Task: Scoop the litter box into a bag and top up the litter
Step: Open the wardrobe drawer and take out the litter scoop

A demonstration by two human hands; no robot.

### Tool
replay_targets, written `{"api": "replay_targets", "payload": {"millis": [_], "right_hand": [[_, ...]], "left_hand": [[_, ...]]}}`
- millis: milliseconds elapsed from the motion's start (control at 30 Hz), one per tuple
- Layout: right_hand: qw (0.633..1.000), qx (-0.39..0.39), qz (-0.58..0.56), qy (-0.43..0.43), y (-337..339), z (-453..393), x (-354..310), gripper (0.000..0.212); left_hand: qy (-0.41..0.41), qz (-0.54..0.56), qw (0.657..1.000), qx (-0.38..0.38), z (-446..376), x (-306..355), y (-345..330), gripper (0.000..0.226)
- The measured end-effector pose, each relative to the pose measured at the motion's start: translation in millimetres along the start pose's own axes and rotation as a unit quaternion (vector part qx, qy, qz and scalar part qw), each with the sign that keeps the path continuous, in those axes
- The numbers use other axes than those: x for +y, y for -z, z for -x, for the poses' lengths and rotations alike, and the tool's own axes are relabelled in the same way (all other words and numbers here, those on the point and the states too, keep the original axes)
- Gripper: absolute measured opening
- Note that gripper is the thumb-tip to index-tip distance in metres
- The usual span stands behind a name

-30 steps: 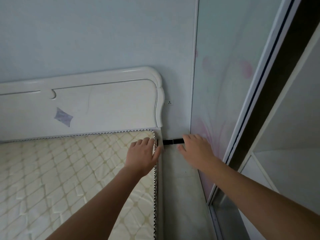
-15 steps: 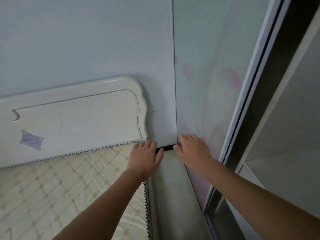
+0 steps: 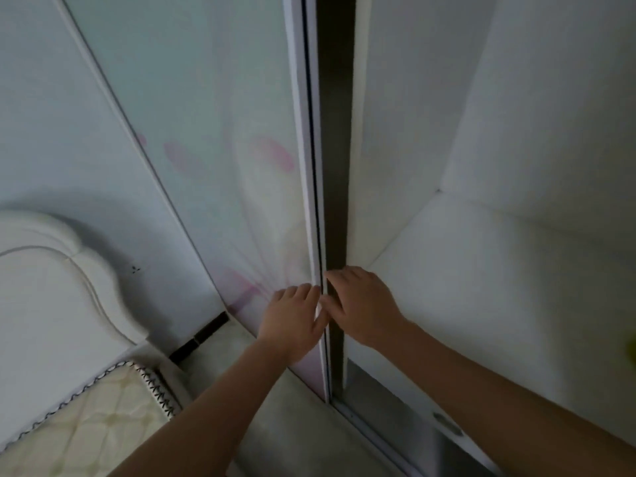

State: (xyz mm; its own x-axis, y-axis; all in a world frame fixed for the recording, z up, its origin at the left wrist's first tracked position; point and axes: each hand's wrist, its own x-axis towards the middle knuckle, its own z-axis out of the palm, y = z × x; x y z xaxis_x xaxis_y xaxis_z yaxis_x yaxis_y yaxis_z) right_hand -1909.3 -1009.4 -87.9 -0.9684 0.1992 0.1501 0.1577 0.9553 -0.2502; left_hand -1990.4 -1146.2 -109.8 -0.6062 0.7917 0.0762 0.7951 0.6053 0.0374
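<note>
Landmark: sliding door (image 3: 220,160), a pale panel with faint pink flower print, white frame edge running top to bottom through the middle of the view.

Left hand (image 3: 292,321): lies flat on the face of the sliding door, at its right edge, low on the panel. Fingers straight and close together, tips reaching the white frame; thumb toward the other hand. It holds nothing.

Right hand (image 3: 361,304): just right of the door edge, in front of the dark gap between the door and the wardrobe interior (image 3: 499,270). Fingers lie together with tips at the door frame; whether they hook round the edge cannot be told from this view. The 2 hands are almost touching across the frame edge.

Wardrobe interior: right of the door, white walls and a white shelf. A small yellow-green smear shows at the far right border; too little is seen to tell what it is.

Door track (image 3: 395,438): metal rail along the floor below the door edge, running toward lower right.

Left of the door: pale blue wall, then a white headboard (image 3: 51,287) and the corner of a quilted mattress (image 3: 103,418) with dark stitched trim. A short black bar (image 3: 201,335) lies at the wall foot between headboard and door.

Task things: litter box, scoop, bag and litter do not show in this view; their place cannot be told.
</note>
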Motion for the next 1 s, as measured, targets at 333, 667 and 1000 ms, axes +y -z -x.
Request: {"api": "replay_targets", "payload": {"millis": [333,667,1000], "right_hand": [[0.984,-0.008,0.074,-0.16,43.6,77.2,97.4,0.061],[0.961,0.023,0.104,-0.257,82.4,133.0,128.0,0.056],[0.903,0.059,0.126,-0.406,90.9,134.7,134.9,0.055]], "left_hand": [[-0.11,-0.007,0.994,-0.005,-51.8,81.0,17.5,0.058],[-0.202,-0.02,0.978,0.052,-80.6,139.1,30.1,0.064],[-0.364,0.002,0.926,0.102,-151.9,169.3,31.4,0.062]]}}
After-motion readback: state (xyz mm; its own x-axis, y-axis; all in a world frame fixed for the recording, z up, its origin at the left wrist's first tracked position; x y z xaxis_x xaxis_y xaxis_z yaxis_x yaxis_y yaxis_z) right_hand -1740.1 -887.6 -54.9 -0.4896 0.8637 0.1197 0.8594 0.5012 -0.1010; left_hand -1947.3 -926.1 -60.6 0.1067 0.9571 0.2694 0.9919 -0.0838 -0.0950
